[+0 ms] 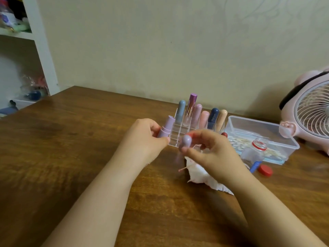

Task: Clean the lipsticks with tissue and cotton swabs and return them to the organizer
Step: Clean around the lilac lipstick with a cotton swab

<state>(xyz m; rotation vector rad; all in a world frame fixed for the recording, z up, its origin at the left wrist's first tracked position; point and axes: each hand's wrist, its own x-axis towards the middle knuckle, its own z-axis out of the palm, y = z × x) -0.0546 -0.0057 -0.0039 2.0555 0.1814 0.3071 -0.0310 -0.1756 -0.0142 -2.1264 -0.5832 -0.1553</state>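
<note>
My left hand [145, 135] grips a lilac lipstick tube [166, 127], tilted, just left of the clear organizer [178, 133]. My right hand [210, 148] pinches the tube's lilac cap [186, 141] in front of the organizer; the cap is blurred. Several capped lipsticks [197, 113] stand in the organizer's back rows. A crumpled white tissue [201, 175] lies on the table under my right wrist, with a used cotton swab [185, 168] on it.
A clear box of cotton swabs [263, 138] sits right of the organizer. In front of it stand a small open bottle [254, 154] and its red cap [265, 170]. A pink fan [309, 111] stands at far right, white shelves [39, 50] at left.
</note>
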